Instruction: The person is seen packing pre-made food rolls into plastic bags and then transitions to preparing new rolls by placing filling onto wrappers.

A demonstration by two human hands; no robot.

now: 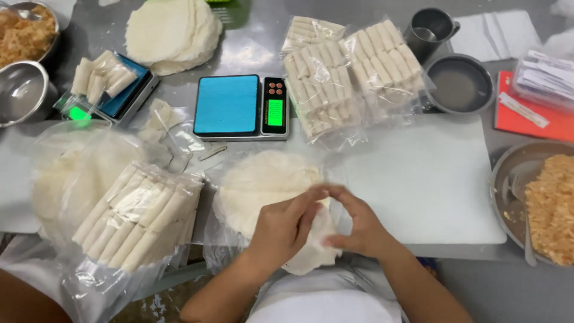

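Both hands on the wrapper stack point(263, 185), landmark = blue-top scale point(241, 106).

- Left hand point(282, 227): fingers curled, tips pressed down on a thin white wrapper sheet point(317, 242) at the near edge of the stack. Looks like a pinch on the sheet's edge; can't tell exactly how tight.
- Right hand point(359, 224): thumb and fingers nearly closed, pinching the same sheet from the other side. Fingertips of the two hands almost meet above it.
- Sheet is partly lifted off the stack, hanging toward the person.
- Stack sits in clear plastic, directly in front of the scale, on the near side.
- White cutting board point(424, 185): right of the stack, in front-right of the scale.
- Bagged rolls point(350, 78): just right of the scale.
- Second bag of rolls point(137, 218): front-left of the scale.
- Filling bowl point(547, 200): far right of the scale, past the board.
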